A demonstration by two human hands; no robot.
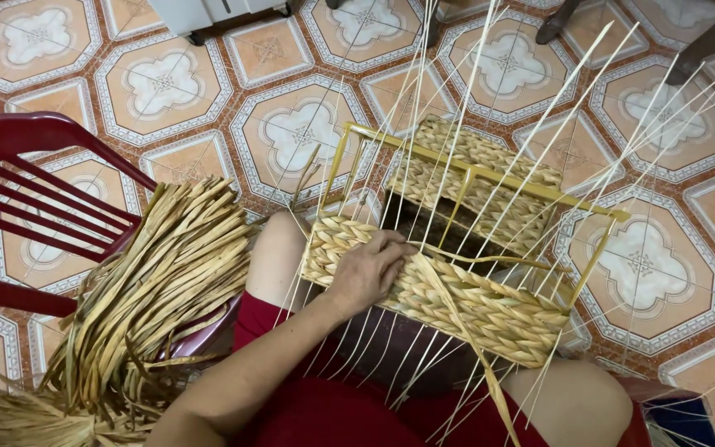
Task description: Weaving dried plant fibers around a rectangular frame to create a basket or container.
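Weaving stage, judged: left hand (367,273) lies flat, fingers spread, pressing the near wall of the half-woven basket (457,298) on the lap, grasping nothing. Right hand unseen. Yellow frame (473,172) inside; loose straw bundle (159,290) on red chair (35,190). Next strand needs firm tucking.

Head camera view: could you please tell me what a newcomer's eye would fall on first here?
First, the half-woven basket on the person's lap at centre, its plaited straw walls built around a yellow wire frame with thin pale stakes fanning upward. The left hand rests flat on the basket's near wall; the right hand is out of view. At left, a thick bundle of dried straw strands drapes over a dark red plastic chair, above the patterned floor tiles.
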